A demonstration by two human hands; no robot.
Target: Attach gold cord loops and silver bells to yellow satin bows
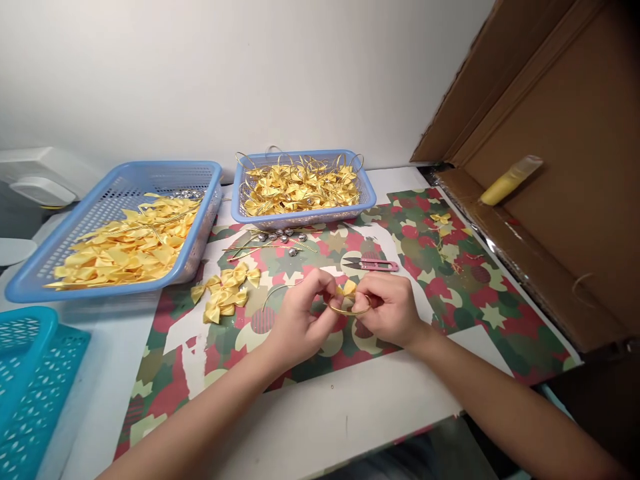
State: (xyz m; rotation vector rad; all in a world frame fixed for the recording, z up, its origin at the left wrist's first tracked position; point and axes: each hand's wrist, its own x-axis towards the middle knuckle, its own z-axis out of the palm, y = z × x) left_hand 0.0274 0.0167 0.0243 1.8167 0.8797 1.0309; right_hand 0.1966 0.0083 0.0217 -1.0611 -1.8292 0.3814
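Note:
A yellow ribbon bow (349,288) sits between my two hands, with a gold cord (346,312) curving in front of it. My left hand (306,312) pinches the cord at its left side. My right hand (393,308) is closed with thumb and finger pressed together on the cord's right side. How the cord is joined to the bow is hidden by my fingers. Beyond my right hand lie pink-handled thread snips (371,265). Left of my left hand, several loose yellow bows (226,292) form a small pile. Silver bells (284,236) and cut gold cords (243,252) lie farther back.
One blue basket (120,292) holds yellow bows and bells; another blue basket (305,219) holds corded bows. A teal basket (60,360) stands at the left. Cardboard (555,167) walls the right side, with a yellow tube (510,181) fixed to it. Patterned paper (480,293) covers the table.

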